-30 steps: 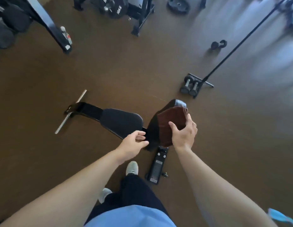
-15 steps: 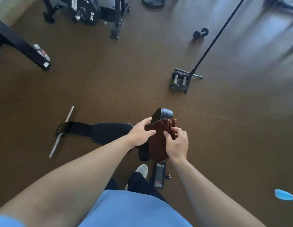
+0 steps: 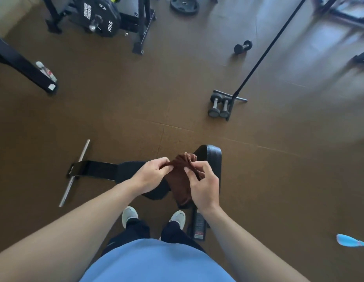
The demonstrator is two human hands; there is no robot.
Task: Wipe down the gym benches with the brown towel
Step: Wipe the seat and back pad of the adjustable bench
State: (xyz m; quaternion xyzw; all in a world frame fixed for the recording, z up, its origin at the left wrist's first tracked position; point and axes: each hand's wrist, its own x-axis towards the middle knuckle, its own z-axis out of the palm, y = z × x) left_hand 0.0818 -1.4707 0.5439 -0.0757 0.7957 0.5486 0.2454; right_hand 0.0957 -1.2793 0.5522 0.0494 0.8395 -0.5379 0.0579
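Observation:
A black padded gym bench stands on the brown floor right in front of my feet, its seat reaching left toward a metal crossbar. The brown towel hangs bunched above the bench's backrest. My left hand pinches the towel's top edge from the left. My right hand pinches the same edge from the right, fingers curled round the cloth. Both hands hide the middle of the bench.
A pair of dumbbells lies by the foot of a long black pole ahead right. One small dumbbell lies farther off. A rack with a 10 kg plate stands at the back left. A black frame leg crosses the left.
My left hand left the bench seat and took hold of the towel. The towel came off the backrest, where my right hand pressed it, and now hangs bunched between both hands.

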